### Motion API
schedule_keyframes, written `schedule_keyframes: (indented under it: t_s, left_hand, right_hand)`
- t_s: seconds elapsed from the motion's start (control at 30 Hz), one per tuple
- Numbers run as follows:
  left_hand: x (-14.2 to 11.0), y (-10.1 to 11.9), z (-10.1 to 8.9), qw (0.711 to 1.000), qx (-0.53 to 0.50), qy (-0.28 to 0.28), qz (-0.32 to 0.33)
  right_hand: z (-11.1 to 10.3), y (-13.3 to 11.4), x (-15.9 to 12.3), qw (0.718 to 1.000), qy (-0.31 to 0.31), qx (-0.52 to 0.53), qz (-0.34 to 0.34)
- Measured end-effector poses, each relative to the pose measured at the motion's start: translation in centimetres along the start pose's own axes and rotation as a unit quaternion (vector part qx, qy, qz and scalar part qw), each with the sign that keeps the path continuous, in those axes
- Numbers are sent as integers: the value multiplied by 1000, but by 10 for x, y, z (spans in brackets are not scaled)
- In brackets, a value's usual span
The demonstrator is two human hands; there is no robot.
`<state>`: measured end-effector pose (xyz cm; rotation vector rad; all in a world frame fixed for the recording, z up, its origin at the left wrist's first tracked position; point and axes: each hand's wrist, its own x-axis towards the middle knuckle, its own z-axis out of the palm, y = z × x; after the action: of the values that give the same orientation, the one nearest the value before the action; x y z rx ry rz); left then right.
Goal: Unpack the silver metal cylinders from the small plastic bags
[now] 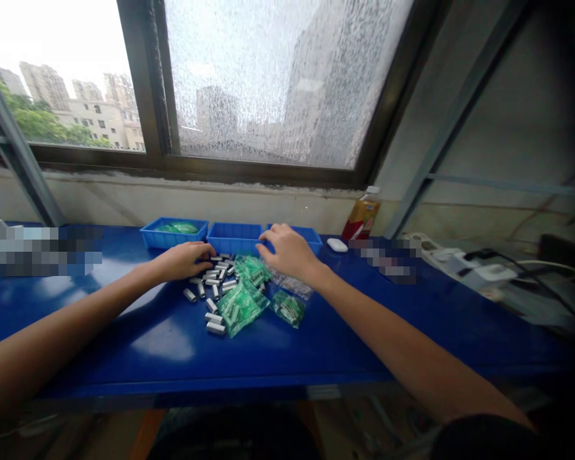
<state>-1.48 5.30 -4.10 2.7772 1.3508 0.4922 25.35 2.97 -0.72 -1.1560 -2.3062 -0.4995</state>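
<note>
Short metal hex standoffs [213, 306] lie loose in a pile on the blue table. My left hand [186, 260] rests at the pile's upper left edge, its fingers bent and a gap between thumb and fingers. To the right of the loose pieces are green plastic bags [242, 305] with metal pieces inside. A smaller clear-green bag [288, 309] lies beside them, and a clear bag [294, 285] of small parts is partly under my right wrist. Above these bags, in front of the blue trays, hovers my right hand [287, 248], fingers curved and apart, with nothing visible in it.
Three blue trays stand along the wall: a left tray [154, 241] with green bags, a middle tray [234, 246], and a right tray [314, 240] partly hidden by my hand. A white case [337, 245], a drink bottle [362, 214] and power strips [479, 268] are at the right.
</note>
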Motion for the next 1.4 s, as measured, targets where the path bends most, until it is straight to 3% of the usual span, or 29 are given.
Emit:
schedule_keyframes:
  t_s: [0.17,0.3,0.5,0.67,0.87,1.1,1.23,1.4]
  left_hand:
    - [7,-2,11,997,-40,14,-64]
    - [6,2,7,991,-108,19,-79]
    - [-1,47,-11,990,-92,105,-36]
    - [-3,72,6,992,-76,97,-20]
    - [-5,73,8,986,-121,116,-26]
    - [-9,77,8,987,-61,143,49]
    - [-9,76,9,986,-25,161,30]
    - [-8,74,4,991,-17,130,8]
  right_hand:
    - [10,-36,-11,992,-60,62,-88]
    - [17,-43,-14,990,-56,94,-90]
    - [24,-41,-13,987,7,154,-51]
    - [23,-43,-14,988,12,123,-91]
    - [25,-43,-14,992,18,100,-68]
    - [25,-43,-13,995,20,87,-45]
    - [24,-44,-14,988,38,146,-33]
    - [22,-46,-15,977,70,195,-55]
